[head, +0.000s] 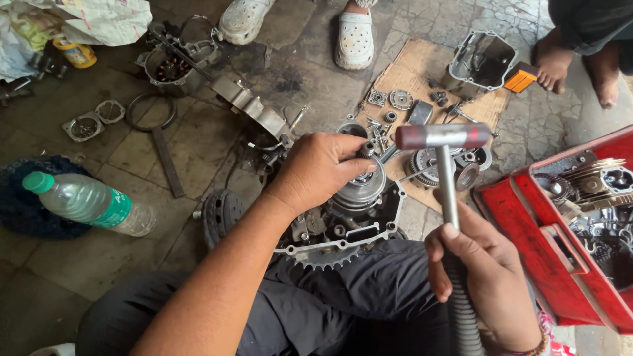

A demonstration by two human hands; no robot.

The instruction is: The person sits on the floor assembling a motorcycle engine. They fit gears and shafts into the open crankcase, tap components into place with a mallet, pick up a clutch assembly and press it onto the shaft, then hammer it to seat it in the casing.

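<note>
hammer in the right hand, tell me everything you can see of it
The hammer has a small cylindrical metal head, reddish at both ends and bright in the middle, on a slim steel shaft ending in a ribbed dark grip. The right hand holds it by the shaft's lower end, head raised level above the cardboard of loose parts, beside the engine case that the left hand steadies. Nothing else touches it.

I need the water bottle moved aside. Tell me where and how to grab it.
Grip the water bottle around its clear ribbed middle, coming from above. It lies on its side on the floor, green cap toward the upper left, so its round body is open to a top-down wrap. Probably light and easy to lift.
</note>
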